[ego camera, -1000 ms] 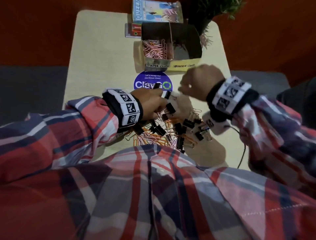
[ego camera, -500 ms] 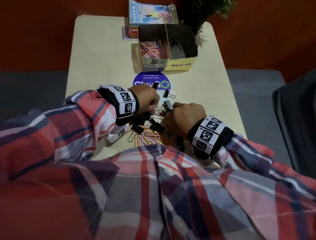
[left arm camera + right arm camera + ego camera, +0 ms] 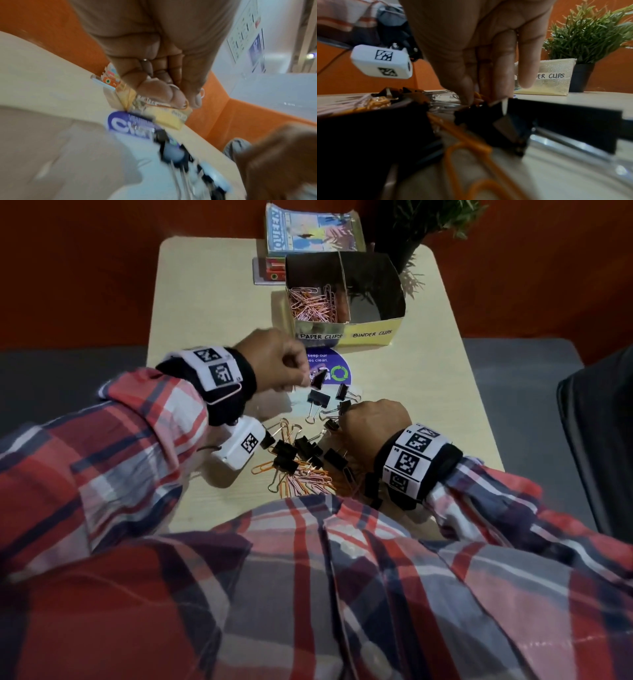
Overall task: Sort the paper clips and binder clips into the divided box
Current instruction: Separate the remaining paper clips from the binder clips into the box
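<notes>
The divided box [image 3: 370, 334] stands at the table's far middle, labelled PAPER CLIPS and BINDER CLIPS. Pink paper clips [image 3: 310, 302] fill its left compartment; its right one looks dark. A mixed pile [image 3: 298, 460] of black binder clips and orange and pink paper clips lies near the front edge. My left hand [image 3: 274, 364] hovers between pile and box, and its fingertips [image 3: 176, 97] pinch a few paper clips [image 3: 174, 85]. My right hand [image 3: 370, 422] is down at the pile's right side, where it pinches a black binder clip [image 3: 476, 115].
A book [image 3: 311, 231] and a small red packet [image 3: 269, 270] lie behind the box. A potted plant [image 3: 421, 231] stands at the far right corner. A round purple sticker [image 3: 337, 371] is on the beige table [image 3: 205, 302]. Loose binder clips [image 3: 317, 398] lie on it.
My right hand came down from near the box onto the pile. My left hand rose off the pile toward the box, paper clips in its fingers.
</notes>
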Action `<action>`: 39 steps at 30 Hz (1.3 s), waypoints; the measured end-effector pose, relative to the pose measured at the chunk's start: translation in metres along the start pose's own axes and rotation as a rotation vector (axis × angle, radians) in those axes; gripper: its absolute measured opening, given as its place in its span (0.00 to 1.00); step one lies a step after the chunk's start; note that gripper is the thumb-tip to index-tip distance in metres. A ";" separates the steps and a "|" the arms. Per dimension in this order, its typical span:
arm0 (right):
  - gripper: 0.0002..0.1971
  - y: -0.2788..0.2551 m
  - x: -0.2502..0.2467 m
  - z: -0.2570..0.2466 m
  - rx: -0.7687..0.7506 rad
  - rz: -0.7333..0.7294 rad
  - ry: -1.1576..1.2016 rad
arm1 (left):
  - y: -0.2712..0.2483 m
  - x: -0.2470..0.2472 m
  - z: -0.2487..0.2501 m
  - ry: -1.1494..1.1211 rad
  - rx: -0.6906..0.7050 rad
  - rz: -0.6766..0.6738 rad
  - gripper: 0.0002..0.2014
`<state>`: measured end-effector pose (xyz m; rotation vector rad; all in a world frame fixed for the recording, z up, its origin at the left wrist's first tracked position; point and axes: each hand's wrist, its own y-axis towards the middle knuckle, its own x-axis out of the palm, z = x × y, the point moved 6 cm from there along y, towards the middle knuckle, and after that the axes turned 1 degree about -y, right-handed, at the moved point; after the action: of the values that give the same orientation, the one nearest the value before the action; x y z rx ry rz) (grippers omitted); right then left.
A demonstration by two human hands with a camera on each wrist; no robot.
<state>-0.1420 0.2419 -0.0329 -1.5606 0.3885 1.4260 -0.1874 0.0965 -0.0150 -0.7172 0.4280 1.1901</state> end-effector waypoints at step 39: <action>0.09 0.090 -0.117 0.068 0.148 0.366 0.371 | -0.067 0.020 -0.054 0.467 -0.094 -0.094 0.08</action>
<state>-0.2823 0.2094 0.0433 -1.6893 1.0219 1.3334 -0.1143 0.0595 -0.0480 -1.0909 0.7202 0.9534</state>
